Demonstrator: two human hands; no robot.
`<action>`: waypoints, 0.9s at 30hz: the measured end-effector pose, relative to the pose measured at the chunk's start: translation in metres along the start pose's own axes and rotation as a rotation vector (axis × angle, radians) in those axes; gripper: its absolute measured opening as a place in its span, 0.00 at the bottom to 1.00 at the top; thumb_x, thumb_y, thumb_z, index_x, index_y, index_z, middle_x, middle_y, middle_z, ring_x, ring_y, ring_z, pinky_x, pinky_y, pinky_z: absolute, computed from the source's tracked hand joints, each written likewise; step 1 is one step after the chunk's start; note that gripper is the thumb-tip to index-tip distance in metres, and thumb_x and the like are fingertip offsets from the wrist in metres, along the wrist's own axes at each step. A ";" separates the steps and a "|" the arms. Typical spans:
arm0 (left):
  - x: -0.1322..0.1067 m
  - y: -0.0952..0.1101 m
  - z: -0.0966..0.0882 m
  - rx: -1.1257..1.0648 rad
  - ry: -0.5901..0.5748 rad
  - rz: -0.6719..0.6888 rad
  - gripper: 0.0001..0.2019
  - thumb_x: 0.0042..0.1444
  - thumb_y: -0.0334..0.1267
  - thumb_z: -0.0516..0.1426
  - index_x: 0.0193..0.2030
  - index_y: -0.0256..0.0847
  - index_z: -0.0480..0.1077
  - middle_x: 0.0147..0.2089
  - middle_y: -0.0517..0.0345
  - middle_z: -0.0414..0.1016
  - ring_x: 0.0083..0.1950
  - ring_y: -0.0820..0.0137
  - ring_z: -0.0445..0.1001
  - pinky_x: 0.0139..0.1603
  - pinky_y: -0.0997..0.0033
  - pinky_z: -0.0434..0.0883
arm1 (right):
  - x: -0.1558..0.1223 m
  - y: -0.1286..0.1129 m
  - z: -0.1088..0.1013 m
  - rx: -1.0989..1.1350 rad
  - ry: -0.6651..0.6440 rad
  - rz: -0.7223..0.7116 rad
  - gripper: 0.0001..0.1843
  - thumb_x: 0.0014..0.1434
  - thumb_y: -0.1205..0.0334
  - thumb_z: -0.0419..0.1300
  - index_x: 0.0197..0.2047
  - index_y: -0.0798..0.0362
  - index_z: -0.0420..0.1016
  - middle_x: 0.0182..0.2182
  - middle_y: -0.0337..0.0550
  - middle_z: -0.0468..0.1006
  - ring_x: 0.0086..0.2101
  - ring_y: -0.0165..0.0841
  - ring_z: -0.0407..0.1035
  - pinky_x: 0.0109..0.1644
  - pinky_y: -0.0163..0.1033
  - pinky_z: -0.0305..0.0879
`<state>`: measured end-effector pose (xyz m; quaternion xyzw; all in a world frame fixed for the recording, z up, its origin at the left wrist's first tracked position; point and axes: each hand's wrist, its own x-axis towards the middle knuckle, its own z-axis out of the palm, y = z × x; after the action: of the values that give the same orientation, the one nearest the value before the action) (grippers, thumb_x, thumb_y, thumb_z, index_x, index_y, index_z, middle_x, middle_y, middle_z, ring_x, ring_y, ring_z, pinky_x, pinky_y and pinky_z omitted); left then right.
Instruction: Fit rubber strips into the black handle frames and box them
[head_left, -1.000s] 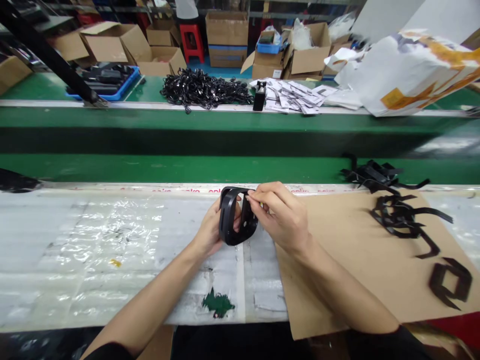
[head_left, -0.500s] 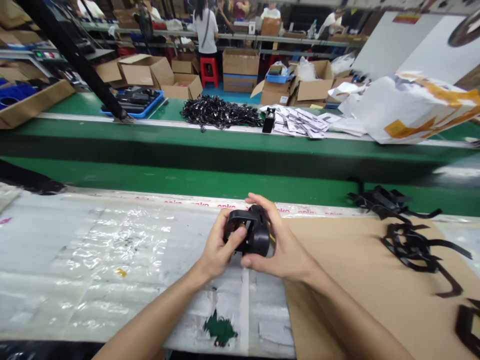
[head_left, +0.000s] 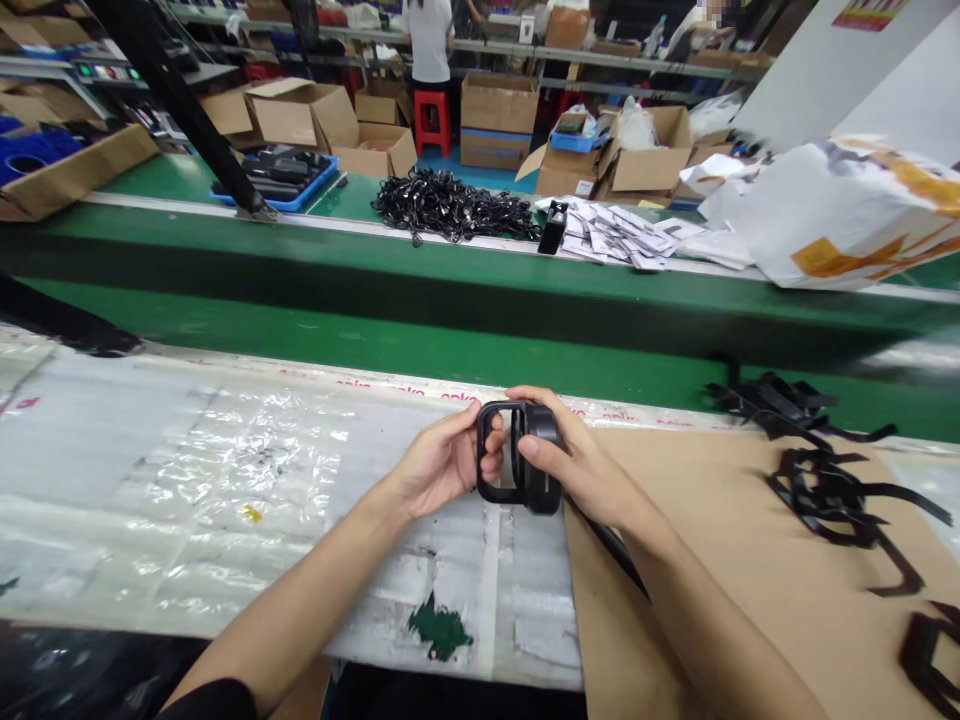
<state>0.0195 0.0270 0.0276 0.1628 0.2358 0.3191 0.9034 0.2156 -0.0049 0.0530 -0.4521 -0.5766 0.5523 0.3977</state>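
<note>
A black plastic part [head_left: 541, 480] with a thick round body and an open, rounded frame on its left side is held above the table. My right hand [head_left: 581, 455] wraps the round body, thumb across its near face. My left hand [head_left: 442, 465] grips the frame's left bar, and its fingertips show through the opening. From under my right wrist a dark strip [head_left: 619, 555] slants down; whether it joins the part is hidden. On the cardboard to the right lie several black strapped pieces [head_left: 825, 495], apart from both hands.
Plastic film [head_left: 262, 480] covers the table at left, with cardboard [head_left: 630, 630] at right. Beyond the green belt [head_left: 360, 335] are a heap of black cables [head_left: 457, 205], white papers [head_left: 622, 235], a wrapped white bundle [head_left: 817, 220] and a blue tray [head_left: 300, 200]. A black post [head_left: 180, 105] rises at left.
The part has turned, so its frame opening now faces me. My left thumb has moved out of the opening to the frame's left bar. The camera view has shifted slightly.
</note>
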 end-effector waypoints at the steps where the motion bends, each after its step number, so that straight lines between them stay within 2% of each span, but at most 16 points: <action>1: 0.001 0.000 0.000 0.014 0.011 0.020 0.14 0.65 0.45 0.64 0.38 0.33 0.76 0.28 0.57 0.74 0.25 0.73 0.73 0.31 0.74 0.72 | 0.000 0.000 -0.001 -0.005 0.002 0.007 0.30 0.64 0.43 0.68 0.63 0.47 0.67 0.49 0.47 0.83 0.45 0.41 0.81 0.49 0.48 0.80; 4: 0.002 0.000 -0.001 0.022 0.035 0.026 0.14 0.67 0.45 0.62 0.38 0.33 0.76 0.28 0.57 0.74 0.25 0.74 0.72 0.30 0.74 0.72 | 0.001 -0.001 -0.002 -0.006 0.009 0.020 0.30 0.64 0.45 0.68 0.63 0.48 0.68 0.49 0.48 0.83 0.45 0.41 0.81 0.49 0.48 0.80; 9: 0.004 0.000 -0.004 -0.024 0.005 -0.019 0.17 0.66 0.49 0.62 0.41 0.33 0.77 0.28 0.59 0.72 0.25 0.74 0.72 0.30 0.73 0.74 | 0.001 -0.004 0.000 -0.022 0.022 0.044 0.28 0.64 0.48 0.68 0.62 0.47 0.68 0.51 0.47 0.82 0.46 0.41 0.81 0.50 0.48 0.81; 14: 0.005 -0.001 -0.006 -0.041 0.029 -0.013 0.14 0.67 0.44 0.62 0.35 0.34 0.75 0.27 0.61 0.69 0.26 0.75 0.72 0.30 0.75 0.73 | 0.002 -0.002 0.002 -0.028 0.040 0.046 0.27 0.62 0.50 0.70 0.61 0.47 0.70 0.49 0.44 0.83 0.44 0.40 0.80 0.45 0.44 0.82; 20: 0.006 -0.004 -0.004 -0.086 0.024 0.043 0.19 0.72 0.44 0.57 0.31 0.34 0.72 0.23 0.64 0.63 0.22 0.78 0.65 0.28 0.78 0.71 | 0.004 0.005 0.004 -0.007 0.044 0.010 0.23 0.62 0.51 0.70 0.57 0.47 0.72 0.45 0.42 0.83 0.40 0.37 0.80 0.39 0.41 0.80; 24: 0.006 -0.002 -0.005 -0.065 0.015 0.056 0.19 0.72 0.43 0.57 0.31 0.34 0.72 0.23 0.63 0.64 0.22 0.78 0.65 0.27 0.79 0.70 | 0.005 0.002 0.003 -0.050 0.033 0.039 0.29 0.61 0.48 0.70 0.60 0.49 0.70 0.47 0.46 0.83 0.42 0.38 0.79 0.42 0.42 0.79; 27: 0.006 -0.001 -0.007 -0.049 0.013 0.004 0.18 0.70 0.46 0.59 0.32 0.35 0.73 0.24 0.63 0.66 0.23 0.76 0.68 0.30 0.75 0.72 | 0.007 -0.001 -0.002 -0.122 0.042 0.045 0.32 0.59 0.45 0.70 0.61 0.51 0.71 0.51 0.49 0.81 0.47 0.41 0.78 0.46 0.44 0.78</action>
<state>0.0206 0.0312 0.0195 0.1392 0.2334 0.3275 0.9049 0.2152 0.0019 0.0540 -0.4999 -0.5905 0.5150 0.3691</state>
